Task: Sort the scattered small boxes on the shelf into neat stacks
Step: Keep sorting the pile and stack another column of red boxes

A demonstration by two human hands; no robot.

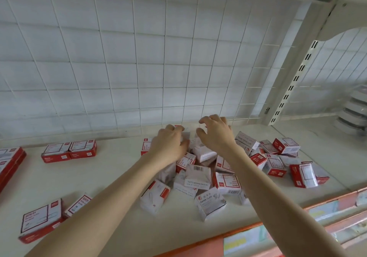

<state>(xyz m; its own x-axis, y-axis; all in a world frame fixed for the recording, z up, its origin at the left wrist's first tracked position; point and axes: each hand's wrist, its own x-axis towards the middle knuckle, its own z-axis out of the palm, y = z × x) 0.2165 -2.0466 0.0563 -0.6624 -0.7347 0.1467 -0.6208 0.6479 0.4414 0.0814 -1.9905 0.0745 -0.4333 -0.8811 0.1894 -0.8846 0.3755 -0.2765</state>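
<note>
**Shelf stock: materials and finish**

Small boxes point(198, 174): printed paperboard, red and white, slight sheen. Shelf point(111, 169): smooth, off-white, faintly glossy. Wire grid point(135, 58): white-coated metal. Slotted upright point(294, 82): painted metal, matt. Edge strip point(244, 237): glossy plastic.

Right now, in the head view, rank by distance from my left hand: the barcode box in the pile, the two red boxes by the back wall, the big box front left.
1. barcode box, close beside the left hand.
2. two red boxes, off to the left, at the back.
3. big box, front left.
</note>
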